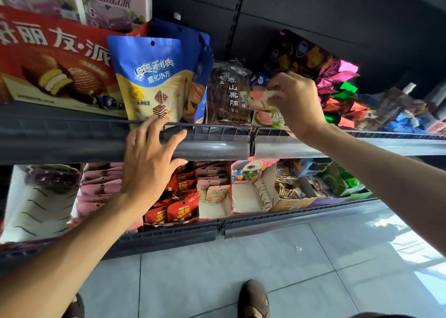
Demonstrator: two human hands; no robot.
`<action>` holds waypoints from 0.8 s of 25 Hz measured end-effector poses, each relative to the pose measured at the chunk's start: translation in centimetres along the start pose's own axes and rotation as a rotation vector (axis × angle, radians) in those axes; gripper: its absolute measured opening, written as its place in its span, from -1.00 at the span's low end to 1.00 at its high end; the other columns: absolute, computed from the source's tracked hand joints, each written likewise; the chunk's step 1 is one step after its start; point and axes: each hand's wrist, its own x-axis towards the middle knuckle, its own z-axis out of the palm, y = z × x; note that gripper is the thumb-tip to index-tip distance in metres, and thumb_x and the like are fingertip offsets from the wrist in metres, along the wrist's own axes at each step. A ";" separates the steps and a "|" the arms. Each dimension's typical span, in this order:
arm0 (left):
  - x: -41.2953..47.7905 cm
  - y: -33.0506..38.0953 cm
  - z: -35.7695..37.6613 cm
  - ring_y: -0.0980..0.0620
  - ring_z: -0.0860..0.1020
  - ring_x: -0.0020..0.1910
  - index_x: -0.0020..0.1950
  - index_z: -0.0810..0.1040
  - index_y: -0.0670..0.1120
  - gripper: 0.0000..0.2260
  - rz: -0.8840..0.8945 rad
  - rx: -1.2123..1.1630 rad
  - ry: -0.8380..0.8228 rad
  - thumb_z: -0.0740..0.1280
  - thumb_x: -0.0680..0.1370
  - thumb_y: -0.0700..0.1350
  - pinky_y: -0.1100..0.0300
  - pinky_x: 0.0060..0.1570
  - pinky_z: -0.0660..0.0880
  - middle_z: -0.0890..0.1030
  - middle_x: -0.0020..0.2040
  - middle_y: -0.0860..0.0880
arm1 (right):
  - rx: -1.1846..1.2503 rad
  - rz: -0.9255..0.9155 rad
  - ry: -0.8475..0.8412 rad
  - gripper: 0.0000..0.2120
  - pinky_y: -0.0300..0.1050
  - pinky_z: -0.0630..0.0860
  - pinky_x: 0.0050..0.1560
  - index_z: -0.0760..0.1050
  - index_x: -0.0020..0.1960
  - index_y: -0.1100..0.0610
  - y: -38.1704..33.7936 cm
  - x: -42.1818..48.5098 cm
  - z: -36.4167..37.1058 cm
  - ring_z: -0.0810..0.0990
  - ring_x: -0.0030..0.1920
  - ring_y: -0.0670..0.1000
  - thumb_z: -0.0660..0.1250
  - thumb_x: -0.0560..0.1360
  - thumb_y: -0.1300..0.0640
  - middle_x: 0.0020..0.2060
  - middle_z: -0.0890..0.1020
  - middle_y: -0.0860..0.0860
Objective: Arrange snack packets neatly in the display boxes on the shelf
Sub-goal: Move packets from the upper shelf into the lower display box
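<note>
Upper shelf (217, 148): spans the middle of the frame and is crowded with a red box (60, 59) at upper left, a blue pouch (149, 76) and a brown packet (229, 93) at centre.
Lower shelf (289, 221): holds the display boxes in a row across the lower middle.
Left hand (149, 163): fingers spread and nearly straight, resting on the upper shelf's front rail and holding nothing.
Right hand (296, 102): centre right, fingertips pinching the peach packets (259, 100) on the upper shelf, just beside the brown packet.
Peach box (213, 206): lower centre, with matching packets at its back and its front bare.
White box (246, 199): to the right of the peach box, nothing visible inside.
Progress: looks midway, since the pink and red rows are filled and the peach box is only part-filled.
Room: the raised rail must be cleared on the way out; open space in front of both shelves leaves an easy way down.
</note>
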 end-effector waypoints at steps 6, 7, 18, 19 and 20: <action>0.1 0.3 -0.4 -0.26 0.33 0.41 0.38 0.49 -0.04 -0.40 -0.023 0.004 -0.025 0.54 0.38 0.06 -0.19 0.34 0.30 0.41 0.39 -0.23 | 0.445 0.142 -0.110 -0.90 -0.44 0.47 -0.37 0.64 -0.15 -0.01 -4.7 -7.5 -1.0 0.59 -0.35 -0.27 0.53 0.36 0.07 -0.34 0.64 -0.21; 0.1 0.3 -0.4 -0.26 0.33 0.41 0.38 0.49 -0.03 -0.40 -0.024 0.007 -0.025 0.53 0.39 0.06 -0.18 0.35 0.29 0.41 0.39 -0.22 | 0.490 0.189 -0.233 -0.90 -0.37 0.52 -0.39 0.64 -0.16 -0.01 -4.8 -9.4 0.0 0.62 -0.35 -0.23 0.54 0.36 0.07 -0.34 0.66 -0.17; -0.1 0.5 0.1 -0.26 0.35 0.43 0.39 0.49 -0.04 -0.41 -0.037 0.033 -0.008 0.49 0.41 0.11 -0.13 0.38 0.30 0.42 0.42 -0.22 | -0.176 -0.033 -0.787 -0.75 -0.12 0.55 -0.24 0.41 0.28 0.11 0.2 -15.9 21.5 0.67 -0.10 0.12 0.21 0.61 0.23 0.00 0.66 0.12; -0.1 0.4 0.1 -0.26 0.35 0.44 0.40 0.49 -0.05 -0.41 -0.039 0.035 -0.008 0.48 0.41 0.12 -0.14 0.39 0.30 0.42 0.42 -0.23 | -0.253 -0.131 -0.785 -0.70 -0.10 0.56 -0.23 0.39 0.31 0.11 0.1 -15.6 22.8 0.67 -0.12 0.11 0.21 0.60 0.26 -0.04 0.66 0.11; -0.1 0.4 0.2 -0.27 0.35 0.45 0.40 0.49 -0.05 -0.41 -0.042 0.035 -0.007 0.48 0.42 0.12 -0.14 0.40 0.29 0.42 0.43 -0.24 | -0.332 -0.242 -0.777 -0.65 -0.08 0.57 -0.21 0.36 0.33 0.13 0.0 -15.6 23.9 0.66 -0.13 0.11 0.25 0.57 0.29 -0.07 0.66 0.10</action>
